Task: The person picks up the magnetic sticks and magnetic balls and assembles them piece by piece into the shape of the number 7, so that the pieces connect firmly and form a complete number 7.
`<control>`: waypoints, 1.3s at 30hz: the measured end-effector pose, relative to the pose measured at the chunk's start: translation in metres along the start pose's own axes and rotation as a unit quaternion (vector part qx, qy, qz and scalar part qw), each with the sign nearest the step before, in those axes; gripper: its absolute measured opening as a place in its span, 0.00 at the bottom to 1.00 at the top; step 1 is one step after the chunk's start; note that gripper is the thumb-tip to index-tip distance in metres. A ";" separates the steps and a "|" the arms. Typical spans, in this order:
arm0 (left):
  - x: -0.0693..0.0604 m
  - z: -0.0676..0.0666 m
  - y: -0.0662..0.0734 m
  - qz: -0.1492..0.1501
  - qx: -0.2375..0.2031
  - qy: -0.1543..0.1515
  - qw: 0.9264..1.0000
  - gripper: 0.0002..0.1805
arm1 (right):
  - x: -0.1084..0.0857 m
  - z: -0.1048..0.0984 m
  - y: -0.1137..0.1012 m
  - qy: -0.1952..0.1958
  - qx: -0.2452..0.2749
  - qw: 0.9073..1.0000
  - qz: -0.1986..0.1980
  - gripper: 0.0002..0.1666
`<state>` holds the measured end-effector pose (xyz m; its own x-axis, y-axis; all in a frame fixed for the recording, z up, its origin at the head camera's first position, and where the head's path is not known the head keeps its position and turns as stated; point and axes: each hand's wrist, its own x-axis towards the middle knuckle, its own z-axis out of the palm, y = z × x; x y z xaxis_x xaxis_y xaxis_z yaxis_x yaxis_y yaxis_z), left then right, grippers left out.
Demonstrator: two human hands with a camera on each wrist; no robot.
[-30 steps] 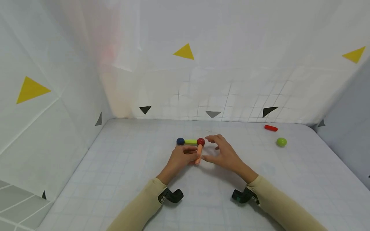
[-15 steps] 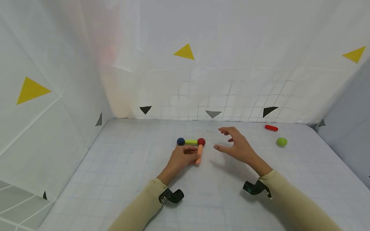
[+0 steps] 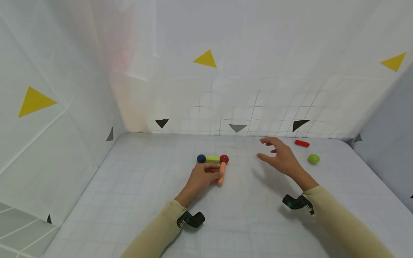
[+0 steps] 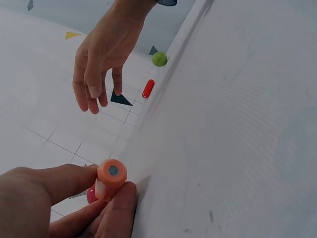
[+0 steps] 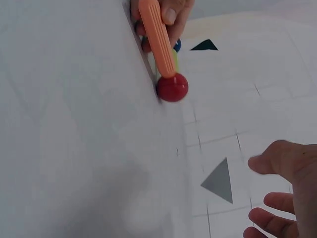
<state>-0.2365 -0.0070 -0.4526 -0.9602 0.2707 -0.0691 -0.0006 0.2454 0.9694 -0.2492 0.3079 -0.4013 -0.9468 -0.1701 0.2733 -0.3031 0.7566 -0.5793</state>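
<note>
My left hand (image 3: 201,177) pinches an orange ridged rod (image 3: 222,173) between thumb and fingers. One end of that rod meets a red ball (image 3: 224,158); its near end shows a round grey tip in the left wrist view. From the red ball a yellow-green rod (image 3: 212,158) runs left to a dark blue ball (image 3: 201,158). My right hand (image 3: 284,159) is held above the table to the right of these pieces, fingers loosely bent and apart from the thumb, holding nothing.
A green ball (image 3: 313,159) and a red rod (image 3: 302,143) lie on the white table (image 3: 245,222) at the right, beyond my right hand. White sheeted walls (image 3: 274,71) with yellow and dark triangles stand behind and at the sides.
My right hand has moved away from the orange rod, to the right and slightly farther back, toward the green ball and red rod. The left hand keeps its pinch in place.
</note>
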 end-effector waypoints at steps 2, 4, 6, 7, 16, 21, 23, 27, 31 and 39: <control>0.000 0.000 0.000 0.000 0.007 0.001 1.000 0.17 | 0.001 -0.005 0.004 0.006 -0.009 1.000 -0.001 0.32; 0.000 0.000 0.000 0.000 0.009 0.001 1.000 0.17 | 0.002 -0.009 0.009 0.012 -0.019 1.000 0.003 0.31; 0.000 0.000 0.000 0.000 0.006 -0.001 1.000 0.16 | 0.003 -0.013 0.015 0.016 -0.028 0.999 0.011 0.31; 0.000 0.000 0.000 0.000 0.004 -0.001 1.000 0.16 | 0.005 -0.015 0.018 0.017 -0.033 0.999 0.015 0.30; 0.001 0.000 -0.001 -0.001 -0.004 -0.004 1.000 0.17 | 0.011 -0.036 0.049 0.041 -0.063 0.996 0.036 0.24; 0.001 0.001 0.000 -0.005 -0.011 -0.005 1.000 0.17 | 0.015 -0.049 0.065 0.032 -0.077 0.994 0.077 0.24; 0.001 0.001 0.000 -0.004 -0.012 -0.004 1.000 0.17 | 0.017 -0.053 0.072 0.025 -0.077 0.992 0.092 0.24; 0.002 0.001 -0.001 -0.004 -0.015 -0.004 1.000 0.17 | 0.019 -0.061 0.088 0.013 -0.087 0.990 0.110 0.24; 0.001 0.002 -0.001 -0.005 -0.010 -0.004 1.000 0.17 | 0.020 -0.068 0.104 0.016 -0.101 0.989 0.105 0.22; 0.002 0.004 -0.001 0.000 -0.021 -0.008 1.000 0.16 | 0.019 -0.082 0.120 0.005 -0.117 0.983 0.144 0.23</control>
<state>-0.2371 -0.0036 -0.4549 -0.9557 0.2854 -0.0717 -0.0117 0.2066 0.9784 -0.2949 0.4473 -0.4023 -0.9882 0.0782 0.1320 0.0121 0.8975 -0.4409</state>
